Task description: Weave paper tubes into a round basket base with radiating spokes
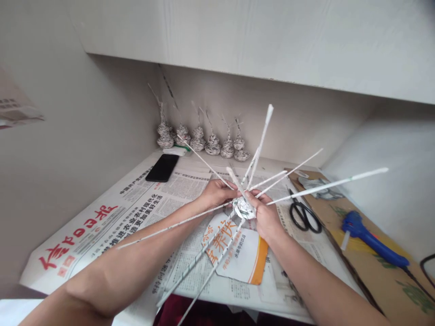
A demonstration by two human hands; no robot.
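Between my hands is a small woven paper piece (244, 208), with several long rolled-paper sticks fanning out from it in all directions. My left hand (220, 194) grips its left side, the fingers partly hidden behind the sticks. On the other side my right hand (267, 213) pinches the piece, thumb on top near the base of an upright paper stick (263, 131). Under the hands lies a printed white and orange packaging sheet (243, 256), on top of newspaper.
Several gourd-shaped woven paper figures (213, 145) line the back wall. A black phone (162, 168) lies on the newspaper (112, 226) at left. Black-handled scissors (305, 217) and a blue glue gun (372, 240) on cardboard (377, 285) are at right. An overhang (238, 40) spans above.
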